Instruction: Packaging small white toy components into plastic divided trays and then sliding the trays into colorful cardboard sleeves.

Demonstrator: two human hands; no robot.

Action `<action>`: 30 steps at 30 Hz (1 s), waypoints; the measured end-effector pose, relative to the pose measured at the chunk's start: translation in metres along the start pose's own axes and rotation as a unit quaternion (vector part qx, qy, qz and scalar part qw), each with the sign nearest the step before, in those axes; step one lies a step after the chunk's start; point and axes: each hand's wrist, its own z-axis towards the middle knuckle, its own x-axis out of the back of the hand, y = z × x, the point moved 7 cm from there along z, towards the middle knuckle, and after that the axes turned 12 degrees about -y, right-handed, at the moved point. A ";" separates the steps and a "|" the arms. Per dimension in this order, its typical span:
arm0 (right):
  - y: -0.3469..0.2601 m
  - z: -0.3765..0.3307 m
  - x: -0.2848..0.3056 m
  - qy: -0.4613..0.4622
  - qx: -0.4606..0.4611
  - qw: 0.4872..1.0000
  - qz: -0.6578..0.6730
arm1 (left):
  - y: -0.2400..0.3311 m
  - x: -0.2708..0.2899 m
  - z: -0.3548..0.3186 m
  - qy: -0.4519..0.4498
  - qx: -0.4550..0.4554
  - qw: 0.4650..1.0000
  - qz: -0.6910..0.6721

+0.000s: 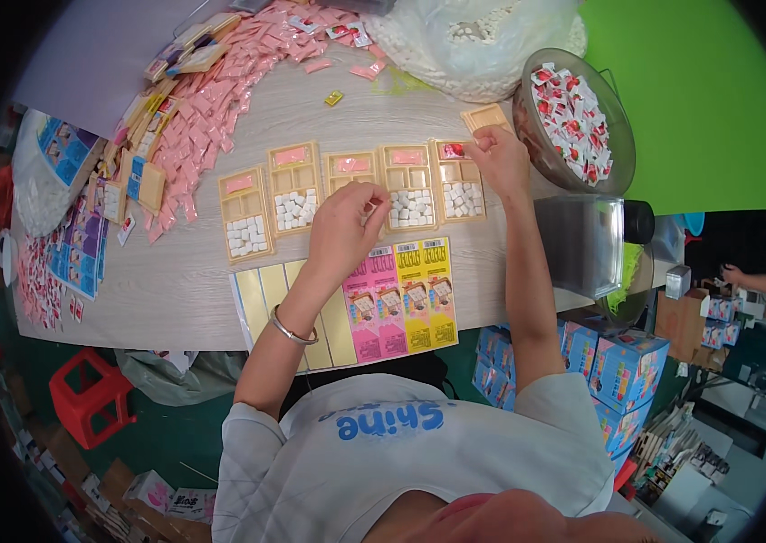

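Observation:
Several small beige compartment trays stand in a row on the table. White cubes fill the lower part of most, such as the leftmost tray, and pink packets lie in their upper compartments. My left hand is over the middle tray, hiding its lower part. Its fingers are curled, the thumb and forefinger close together; whatever they may hold is hidden. My right hand reaches over the rightmost tray, fingertips pinched at the edge of a small red strawberry packet in its upper compartment.
Another beige tray lies beyond my right hand, beside a bowl of strawberry packets. Pink packets are heaped at the far left. Printed card sheets lie at the front edge; a clear plastic container stands to the right.

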 end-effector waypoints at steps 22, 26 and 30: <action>-0.165 0.210 -0.107 0.025 0.084 0.950 -0.299 | -0.040 0.106 0.040 0.032 0.034 0.998 0.042; -0.161 0.200 -0.089 0.021 0.077 0.960 -0.268 | -0.054 0.115 0.042 0.029 0.055 0.998 0.024; -0.157 0.176 -0.066 0.029 0.087 0.973 -0.213 | -0.051 0.107 0.052 0.036 0.020 0.998 -0.041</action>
